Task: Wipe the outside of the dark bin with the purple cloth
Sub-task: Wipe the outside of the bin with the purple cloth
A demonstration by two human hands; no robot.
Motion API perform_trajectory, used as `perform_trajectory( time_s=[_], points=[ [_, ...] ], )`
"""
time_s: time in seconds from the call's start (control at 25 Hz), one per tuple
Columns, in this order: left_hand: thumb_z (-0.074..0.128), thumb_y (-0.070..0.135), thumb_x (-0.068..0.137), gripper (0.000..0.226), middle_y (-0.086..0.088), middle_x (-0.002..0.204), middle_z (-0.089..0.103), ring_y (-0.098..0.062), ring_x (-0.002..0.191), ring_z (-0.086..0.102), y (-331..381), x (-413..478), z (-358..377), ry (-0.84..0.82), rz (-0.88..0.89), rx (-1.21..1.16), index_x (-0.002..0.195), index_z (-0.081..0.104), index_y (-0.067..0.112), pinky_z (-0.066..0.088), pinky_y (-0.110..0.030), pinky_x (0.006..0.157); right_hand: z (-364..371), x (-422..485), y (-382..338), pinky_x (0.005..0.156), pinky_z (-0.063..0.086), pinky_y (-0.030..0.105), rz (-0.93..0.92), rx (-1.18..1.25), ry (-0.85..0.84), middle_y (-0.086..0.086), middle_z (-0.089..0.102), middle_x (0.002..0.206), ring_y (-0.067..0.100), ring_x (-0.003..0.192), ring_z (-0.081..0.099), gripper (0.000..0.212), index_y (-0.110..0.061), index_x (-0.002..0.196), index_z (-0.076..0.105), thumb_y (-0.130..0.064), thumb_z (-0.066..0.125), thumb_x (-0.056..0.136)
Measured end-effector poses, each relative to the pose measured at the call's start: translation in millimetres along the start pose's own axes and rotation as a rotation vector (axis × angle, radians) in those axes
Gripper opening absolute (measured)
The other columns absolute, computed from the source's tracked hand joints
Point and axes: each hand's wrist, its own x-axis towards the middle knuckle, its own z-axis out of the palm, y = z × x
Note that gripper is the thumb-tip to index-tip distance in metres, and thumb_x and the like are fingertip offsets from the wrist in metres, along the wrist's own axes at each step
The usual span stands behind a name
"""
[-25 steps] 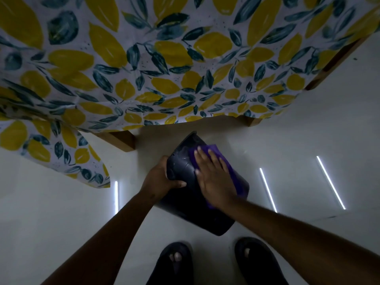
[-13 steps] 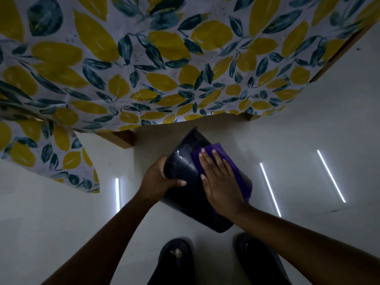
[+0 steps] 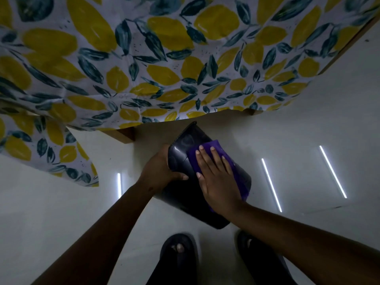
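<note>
The dark bin (image 3: pixel 185 145) is tilted above the pale floor, its glossy outer wall facing me. My left hand (image 3: pixel 159 171) grips the bin's left side, thumb across the wall. My right hand (image 3: pixel 218 177) lies flat on the purple cloth (image 3: pixel 211 147), pressing it against the bin's upper wall. The cloth shows beyond the fingertips and along the right side of my palm. The bin's lower end (image 3: pixel 216 221) hangs just above my feet.
A table draped in a lemon-and-leaf print cloth (image 3: pixel 164 68) fills the upper view, with wooden legs (image 3: pixel 127 134) right behind the bin. My feet in dark sandals (image 3: pixel 178 256) stand on the glossy floor (image 3: pixel 308 140), which reflects strip lights (image 3: pixel 271 184).
My right hand and the purple cloth have shifted slightly across the bin wall. The left hand keeps the same grip on the bin.
</note>
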Motion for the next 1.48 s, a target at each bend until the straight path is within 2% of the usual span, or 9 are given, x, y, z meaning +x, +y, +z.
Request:
perform_trajectory(
  time_s=[0.12, 0.24, 0.32, 0.52, 0.76, 1.04, 1.24, 1.36, 1.48],
  points=[
    [0.092, 0.028, 0.054, 0.080, -0.001, 0.119, 0.062, -0.019, 0.108, 0.058, -3, 3, 0, -0.003, -0.001, 0.002, 0.119, 0.046, 0.019, 0.050, -0.033, 0.088, -6, 44, 1, 0.118, 0.020, 0.041, 0.025, 0.097, 0.001, 0.002, 0.023, 0.159, 0.023, 0.147, 0.018, 0.054, -0.019, 0.151, 0.019, -0.035, 0.027, 0.100],
    [0.091, 0.029, 0.055, 0.075, 0.006, 0.111, 0.061, -0.017, 0.104, 0.060, -1, 4, -2, 0.003, 0.007, -0.044, 0.114, 0.045, 0.025, 0.049, -0.031, 0.086, -13, 66, 31, 0.113, 0.030, 0.039, 0.371, 0.391, -0.044, 0.012, 0.039, 0.151, 0.029, 0.138, 0.036, 0.051, -0.012, 0.147, 0.031, -0.031, 0.034, 0.100],
    [0.090, 0.029, 0.056, 0.075, 0.010, 0.109, 0.058, -0.015, 0.102, 0.059, -3, 1, -1, -0.012, -0.008, -0.057, 0.114, 0.043, 0.028, 0.049, -0.032, 0.087, -13, 33, 32, 0.113, 0.030, 0.040, 0.454, 0.347, -0.012, 0.011, 0.039, 0.152, 0.029, 0.139, 0.036, 0.051, -0.013, 0.148, 0.030, -0.031, 0.034, 0.100],
    [0.089, 0.025, 0.059, 0.077, 0.007, 0.115, 0.055, -0.014, 0.104, 0.055, -19, -12, -1, -0.029, -0.034, -0.070, 0.118, 0.042, 0.024, 0.050, -0.030, 0.086, -3, 15, -14, 0.116, 0.022, 0.046, 0.076, 0.117, -0.005, 0.003, 0.024, 0.159, 0.026, 0.147, 0.019, 0.055, -0.019, 0.152, 0.018, -0.038, 0.026, 0.100],
    [0.088, 0.024, 0.060, 0.069, 0.014, 0.104, 0.057, -0.017, 0.103, 0.058, -33, -48, 2, -0.010, -0.121, -0.122, 0.111, 0.042, 0.028, 0.048, -0.019, 0.073, -6, 39, 43, 0.097, 0.042, 0.034, 0.525, 0.534, -0.183, 0.007, 0.056, 0.137, 0.024, 0.118, 0.055, 0.047, -0.027, 0.136, 0.045, -0.042, 0.021, 0.099],
    [0.088, 0.022, 0.062, 0.065, 0.008, 0.111, 0.056, -0.015, 0.103, 0.055, 9, -12, 8, 0.044, -0.030, -0.179, 0.112, 0.046, 0.026, 0.049, -0.027, 0.084, -19, 23, 2, 0.119, 0.014, 0.043, 0.213, 0.212, 0.088, 0.000, 0.020, 0.160, 0.021, 0.148, 0.012, 0.056, -0.019, 0.152, 0.016, -0.037, 0.019, 0.099],
    [0.086, 0.019, 0.065, 0.076, -0.003, 0.128, 0.057, -0.024, 0.117, 0.055, 1, 2, -5, 0.023, -0.091, -0.153, 0.128, 0.044, 0.018, 0.048, -0.030, 0.088, -18, 41, 31, 0.115, 0.026, 0.043, 0.090, 0.001, 0.037, -0.005, 0.022, 0.160, 0.019, 0.147, 0.017, 0.055, -0.024, 0.152, 0.015, -0.041, 0.022, 0.100],
    [0.089, 0.023, 0.060, 0.080, -0.001, 0.123, 0.059, -0.019, 0.114, 0.056, 15, 13, -1, 0.091, -0.032, -0.112, 0.126, 0.045, 0.017, 0.048, -0.032, 0.091, -18, 29, 29, 0.113, 0.028, 0.044, 0.170, -0.023, 0.066, -0.002, 0.025, 0.159, 0.022, 0.146, 0.022, 0.057, -0.022, 0.152, 0.016, -0.041, 0.025, 0.099],
    [0.089, 0.027, 0.061, 0.084, -0.005, 0.132, 0.055, -0.024, 0.121, 0.054, 6, 4, 8, 0.140, -0.078, -0.069, 0.129, 0.040, 0.017, 0.049, -0.038, 0.098, -5, 19, 12, 0.116, 0.024, 0.047, 0.043, -0.082, 0.034, 0.001, 0.023, 0.159, 0.024, 0.147, 0.017, 0.057, -0.019, 0.152, 0.014, -0.038, 0.027, 0.100]
  ],
)
